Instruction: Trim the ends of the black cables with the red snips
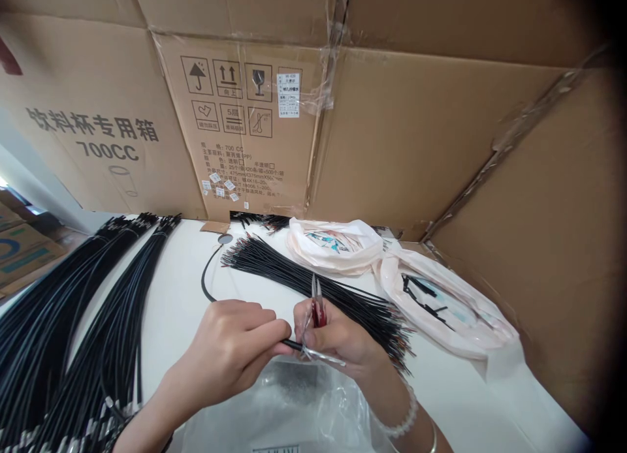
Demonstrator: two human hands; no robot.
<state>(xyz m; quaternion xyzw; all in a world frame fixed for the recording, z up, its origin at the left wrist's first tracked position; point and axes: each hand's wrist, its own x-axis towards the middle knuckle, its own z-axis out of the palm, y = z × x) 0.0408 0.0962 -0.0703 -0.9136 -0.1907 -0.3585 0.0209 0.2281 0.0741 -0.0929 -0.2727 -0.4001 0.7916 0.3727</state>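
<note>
My left hand [230, 348] pinches a thin black cable [204, 277] that loops up over the white table [171, 309] to a small round end near the boxes. My right hand [337, 339] holds red-handled snips [317, 303] with the blades pointing up, and its fingers meet the cable end together with a strip of clear tape [323, 356]. Both hands hover over a clear plastic bag [294, 407] at the near edge.
A loose bundle of short black wires [313, 280] lies just behind the hands. Long black cable bundles [73, 322] fill the left side. Two pale plastic bags [441, 303] sit on the right. Cardboard boxes [392, 133] wall the back and right.
</note>
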